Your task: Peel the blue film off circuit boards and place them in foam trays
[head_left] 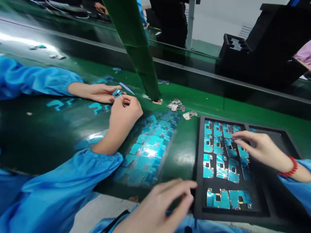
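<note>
My right hand (261, 147), with a red beaded bracelet at its wrist, reaches over a black tray (200, 168). Its thumb and fingers are apart, close above the blue-filmed circuit boards (230, 147) in the upper part of the tray; no board shows between them. Several such boards lie in rows there, and two larger-looking ones (240, 199) rest at the near end. At the tray's left edge is my left hand (162, 204), slightly blurred, its fingers stretched out and holding nothing visible. Whether its fingertips touch the rim I cannot tell.
On the left, a co-worker's hands (125, 111) hold a small board with blue film and a purple stick-like tool (126, 88). A sheet of blue film pieces (148, 145) lies on the green table. Bare metal-coloured boards (190, 115) sit near a green post (136, 48).
</note>
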Demonstrator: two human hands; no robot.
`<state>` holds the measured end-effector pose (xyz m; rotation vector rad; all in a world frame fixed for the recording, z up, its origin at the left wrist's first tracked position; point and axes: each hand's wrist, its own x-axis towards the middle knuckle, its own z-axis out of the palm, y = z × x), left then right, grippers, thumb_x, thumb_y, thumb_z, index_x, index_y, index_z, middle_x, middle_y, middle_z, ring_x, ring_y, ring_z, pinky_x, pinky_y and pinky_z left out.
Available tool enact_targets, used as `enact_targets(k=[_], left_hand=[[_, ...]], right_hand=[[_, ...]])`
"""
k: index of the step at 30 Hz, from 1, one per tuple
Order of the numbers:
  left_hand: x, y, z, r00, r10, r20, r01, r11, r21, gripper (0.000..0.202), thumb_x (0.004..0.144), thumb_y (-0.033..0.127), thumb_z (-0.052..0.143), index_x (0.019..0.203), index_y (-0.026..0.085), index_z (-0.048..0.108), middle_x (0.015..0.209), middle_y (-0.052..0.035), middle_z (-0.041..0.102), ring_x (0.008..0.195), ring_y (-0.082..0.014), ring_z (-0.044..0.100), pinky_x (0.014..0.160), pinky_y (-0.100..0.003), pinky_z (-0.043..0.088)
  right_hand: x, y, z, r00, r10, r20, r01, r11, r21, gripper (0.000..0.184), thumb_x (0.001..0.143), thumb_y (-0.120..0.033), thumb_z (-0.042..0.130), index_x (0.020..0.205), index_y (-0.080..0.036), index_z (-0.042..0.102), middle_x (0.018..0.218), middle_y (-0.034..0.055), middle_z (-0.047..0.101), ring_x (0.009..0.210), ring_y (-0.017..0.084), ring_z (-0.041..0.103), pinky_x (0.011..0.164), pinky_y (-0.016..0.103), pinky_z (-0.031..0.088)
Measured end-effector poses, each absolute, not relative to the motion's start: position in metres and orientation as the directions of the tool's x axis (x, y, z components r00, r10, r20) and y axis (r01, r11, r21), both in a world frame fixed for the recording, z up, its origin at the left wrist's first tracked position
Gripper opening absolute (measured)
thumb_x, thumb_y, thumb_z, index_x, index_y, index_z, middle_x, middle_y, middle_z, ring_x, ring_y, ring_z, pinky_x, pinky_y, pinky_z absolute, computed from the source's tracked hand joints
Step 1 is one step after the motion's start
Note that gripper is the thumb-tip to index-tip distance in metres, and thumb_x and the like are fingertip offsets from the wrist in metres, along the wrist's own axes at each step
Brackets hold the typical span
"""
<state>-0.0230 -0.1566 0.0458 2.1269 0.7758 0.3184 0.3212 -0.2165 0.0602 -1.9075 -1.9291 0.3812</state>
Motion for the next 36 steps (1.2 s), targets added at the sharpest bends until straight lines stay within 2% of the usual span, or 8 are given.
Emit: enact_targets(k=[5, 8, 12, 17, 24, 29, 32, 36], left_hand=[[-0.050, -0.148, -0.013, 0.479, 0.849, 0.221, 0.718, -0.524, 0.458, 0.048, 0.094, 0.041, 0.039, 0.126, 0.010, 0.057, 0.135, -0.0204, 0.053, 0.128, -0.0354, 0.048, 0.102, -0.051, 0.045], [-0.048, -0.173, -0.029, 0.596, 0.782, 0.183, 0.688, -0.615, 0.385, 0.047, 0.094, 0.033, 0.039, 0.134, 0.011, 0.049, 0.145, -0.0185, 0.044, 0.132, -0.0338, 0.043, 0.099, -0.046, 0.049], [-0.036, -0.209, -0.021, 0.714, 0.682, 0.159, 0.558, -0.691, 0.459, 0.051, 0.092, 0.027, 0.047, 0.142, 0.017, 0.039, 0.152, -0.0141, 0.032, 0.135, -0.0288, 0.039, 0.099, -0.036, 0.049], [-0.041, -0.206, -0.019, 0.655, 0.744, 0.133, 0.546, -0.587, 0.597, 0.043, 0.094, 0.024, 0.043, 0.138, 0.026, 0.044, 0.143, -0.0073, 0.049, 0.126, -0.0222, 0.051, 0.098, -0.034, 0.050], [-0.043, -0.162, -0.020, 0.168, 0.985, 0.035, 0.399, -0.101, 0.911, 0.036, 0.089, 0.042, 0.051, 0.116, 0.020, 0.057, 0.124, -0.0108, 0.059, 0.113, -0.0222, 0.059, 0.090, -0.031, 0.055], [-0.035, -0.126, -0.001, 0.246, 0.966, -0.086, 0.278, 0.014, 0.960, 0.038, 0.084, 0.051, 0.050, 0.089, 0.019, 0.068, 0.102, -0.0084, 0.068, 0.103, -0.0256, 0.060, 0.093, -0.037, 0.046], [-0.029, -0.118, 0.005, 0.265, 0.953, -0.145, 0.142, 0.111, 0.984, 0.041, 0.079, 0.055, 0.054, 0.068, 0.018, 0.066, 0.079, -0.0070, 0.067, 0.085, -0.0245, 0.061, 0.087, -0.036, 0.045], [-0.025, -0.108, 0.006, 0.280, 0.942, -0.187, 0.054, 0.179, 0.982, 0.047, 0.074, 0.061, 0.057, 0.055, 0.018, 0.052, 0.056, -0.0011, 0.054, 0.062, -0.0185, 0.057, 0.070, -0.033, 0.050]], right_hand=[[0.226, -0.138, 0.046, -0.415, 0.909, 0.044, 0.810, 0.391, -0.437, 0.039, 0.095, -0.030, 0.053, 0.129, -0.010, 0.053, 0.137, 0.0168, 0.050, 0.127, 0.027, 0.048, 0.106, 0.042, 0.044], [0.182, -0.110, 0.022, -0.440, 0.893, -0.097, 0.845, 0.375, -0.382, 0.067, 0.091, -0.043, 0.061, 0.139, -0.001, 0.040, 0.147, 0.0271, 0.030, 0.138, 0.037, 0.029, 0.109, 0.056, 0.035], [0.152, -0.106, -0.003, -0.441, 0.878, -0.186, 0.870, 0.368, -0.328, 0.080, 0.087, -0.046, 0.065, 0.141, 0.004, 0.034, 0.149, 0.0287, 0.022, 0.140, 0.039, 0.022, 0.107, 0.061, 0.033], [0.156, -0.112, -0.009, -0.471, 0.878, -0.086, 0.843, 0.419, -0.337, 0.057, 0.089, -0.031, 0.066, 0.135, -0.002, 0.047, 0.145, 0.0242, 0.035, 0.135, 0.034, 0.035, 0.107, 0.051, 0.040], [0.168, -0.108, -0.002, -0.460, 0.885, 0.075, 0.765, 0.438, -0.473, 0.022, 0.091, -0.027, 0.065, 0.108, -0.013, 0.067, 0.117, 0.0110, 0.064, 0.109, 0.024, 0.060, 0.095, 0.036, 0.049], [0.166, -0.115, 0.011, -0.566, 0.795, 0.218, 0.660, 0.595, -0.459, 0.019, 0.097, -0.022, 0.054, 0.111, -0.013, 0.063, 0.097, 0.0084, 0.067, 0.089, 0.018, 0.063, 0.079, 0.027, 0.052], [0.167, -0.122, 0.015, -0.609, 0.725, 0.321, 0.637, 0.689, -0.345, 0.022, 0.101, -0.022, 0.043, 0.114, -0.012, 0.058, 0.088, 0.0085, 0.066, 0.078, 0.018, 0.064, 0.069, 0.026, 0.052], [0.169, -0.122, 0.010, -0.711, 0.585, 0.390, 0.622, 0.782, -0.038, 0.025, 0.101, -0.017, 0.037, 0.118, -0.010, 0.055, 0.071, 0.0046, 0.062, 0.056, 0.016, 0.060, 0.053, 0.026, 0.048]])
